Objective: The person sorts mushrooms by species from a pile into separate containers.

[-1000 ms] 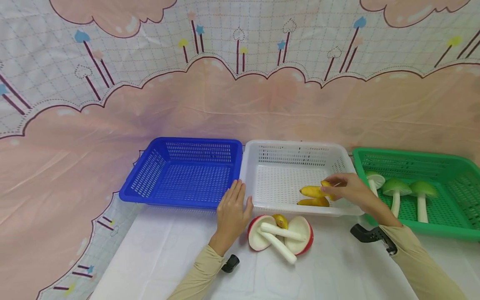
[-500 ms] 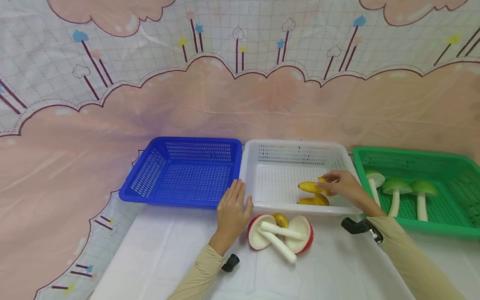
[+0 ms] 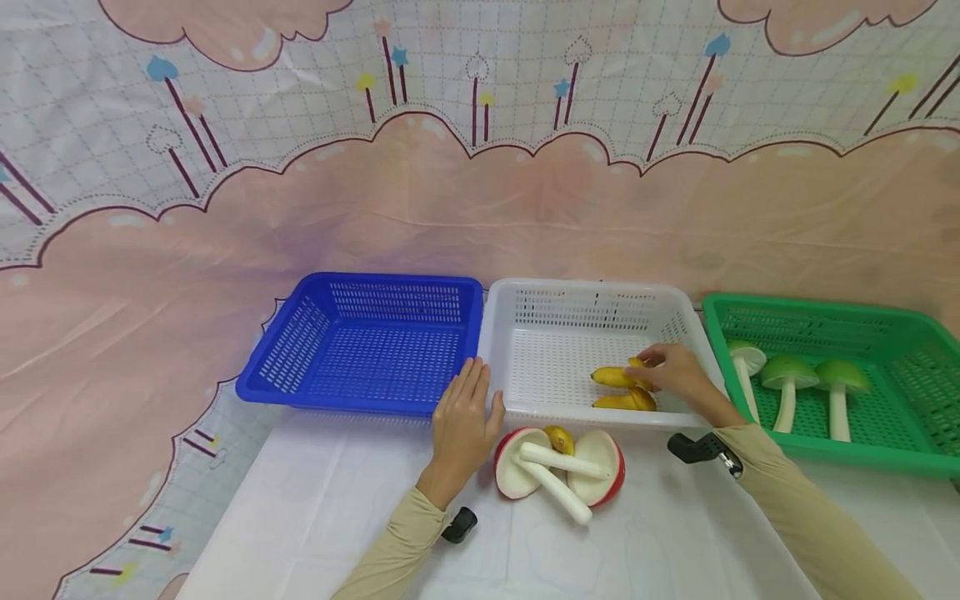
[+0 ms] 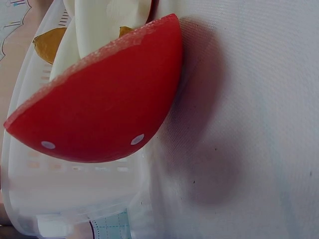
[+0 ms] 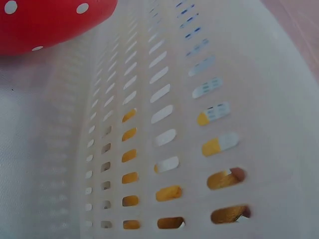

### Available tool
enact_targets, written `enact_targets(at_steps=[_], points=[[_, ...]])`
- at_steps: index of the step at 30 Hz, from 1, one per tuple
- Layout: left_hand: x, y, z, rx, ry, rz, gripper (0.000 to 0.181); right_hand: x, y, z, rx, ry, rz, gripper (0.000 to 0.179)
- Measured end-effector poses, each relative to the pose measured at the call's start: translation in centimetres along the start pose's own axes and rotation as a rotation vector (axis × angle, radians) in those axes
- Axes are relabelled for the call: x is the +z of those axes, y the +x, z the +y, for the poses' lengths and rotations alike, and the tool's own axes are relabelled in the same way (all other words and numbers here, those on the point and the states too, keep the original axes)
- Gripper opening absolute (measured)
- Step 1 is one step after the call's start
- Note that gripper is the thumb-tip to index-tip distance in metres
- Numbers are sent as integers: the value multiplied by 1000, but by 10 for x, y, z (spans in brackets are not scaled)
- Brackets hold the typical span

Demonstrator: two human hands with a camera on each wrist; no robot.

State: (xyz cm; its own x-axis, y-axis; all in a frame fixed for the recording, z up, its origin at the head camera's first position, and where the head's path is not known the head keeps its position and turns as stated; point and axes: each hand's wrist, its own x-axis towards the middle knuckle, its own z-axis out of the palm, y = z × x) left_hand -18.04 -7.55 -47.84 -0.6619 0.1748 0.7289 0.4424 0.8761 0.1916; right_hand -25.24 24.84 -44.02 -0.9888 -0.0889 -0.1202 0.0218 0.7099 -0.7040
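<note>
My right hand (image 3: 678, 373) is inside the white basket (image 3: 532, 412), its thumb and fingers pinching a yellow banana (image 3: 637, 364). Two more bananas lie by it: an upper banana (image 3: 611, 377) against the held one, and a lower banana (image 3: 618, 402) near the basket's front wall. Fingers straight, my left hand (image 3: 461, 425) rests at the blue basket's front right corner. Beside it, two red-capped toy mushrooms (image 3: 521, 479) lie with crossed white stems; a small yellow fruit (image 3: 559, 439) shows behind them. A dotted red cap (image 4: 109, 94) fills much of the left wrist view.
A blue basket (image 3: 322, 406) stands left of the white one. On the right, a green basket (image 3: 862, 454) holds several green-capped toy mushrooms (image 3: 789, 372). Yellow shows through the slots of the white basket wall (image 5: 279, 149) in the right wrist view. A patterned cloth (image 3: 480, 208) hangs behind.
My right hand has shifted slightly left within the white basket, with the banana still in its grip. The upper banana has edged left too. My left hand stays in place.
</note>
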Motion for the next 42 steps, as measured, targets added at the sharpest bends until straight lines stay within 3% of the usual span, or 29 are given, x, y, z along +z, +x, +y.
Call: enact_targets(at_steps=[12, 29, 36, 42], points=[[0, 1, 0, 11, 7, 10, 41, 3, 10, 3, -1, -68, -1, 48], [3, -2, 0, 14, 2, 30, 41, 0, 5, 3, -12, -44, -69, 39], [2, -3, 0, 5, 0, 7, 41, -8, -7, -2, -74, -93, -52, 39], [2, -2, 0, 13, -9, 14, 41, -14, -22, 0, -213, -127, 56, 32]])
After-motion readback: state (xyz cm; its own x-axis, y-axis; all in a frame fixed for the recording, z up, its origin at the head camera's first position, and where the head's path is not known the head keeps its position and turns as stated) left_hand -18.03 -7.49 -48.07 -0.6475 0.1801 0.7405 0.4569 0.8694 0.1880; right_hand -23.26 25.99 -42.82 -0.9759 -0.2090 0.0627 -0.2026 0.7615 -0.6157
